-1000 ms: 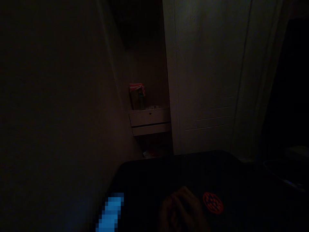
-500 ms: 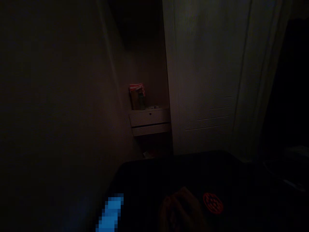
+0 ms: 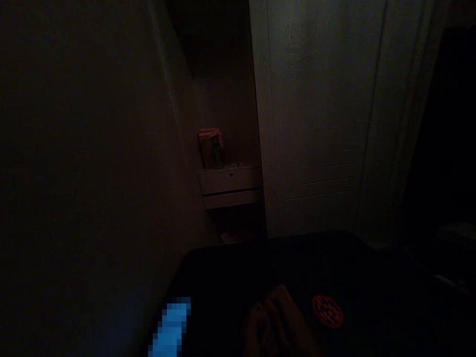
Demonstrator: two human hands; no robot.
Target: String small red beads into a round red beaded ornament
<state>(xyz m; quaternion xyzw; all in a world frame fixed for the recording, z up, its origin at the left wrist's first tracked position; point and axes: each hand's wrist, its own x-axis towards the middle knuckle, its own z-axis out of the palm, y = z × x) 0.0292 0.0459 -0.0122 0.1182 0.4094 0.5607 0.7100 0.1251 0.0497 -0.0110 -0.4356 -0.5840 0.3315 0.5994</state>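
Note:
The room is very dark. At the bottom middle, my left hand (image 3: 256, 329) and my right hand (image 3: 292, 322) are close together above a dark surface (image 3: 260, 267). Both look curled, with fingers drawn in toward each other. Whatever lies between them, if anything, is lost in shadow. To the right of my right hand lies a round thing with a red rim and red patches (image 3: 327, 311); its kind is unclear. A glowing blue, pixelated patch like a lit screen (image 3: 170, 327) shows at the lower left, apart from my hands.
A pale wardrobe-like panel (image 3: 316, 109) stands ahead. Left of it, a recess holds a drawer unit (image 3: 230, 183) with a jar (image 3: 217, 156) and a red-and-white striped cloth (image 3: 210, 134) over something boxy. A plain wall (image 3: 92, 148) runs along the left.
My hands have shifted slightly, the right one a little up and left. The blue patch and the red round thing stay nearly where they were.

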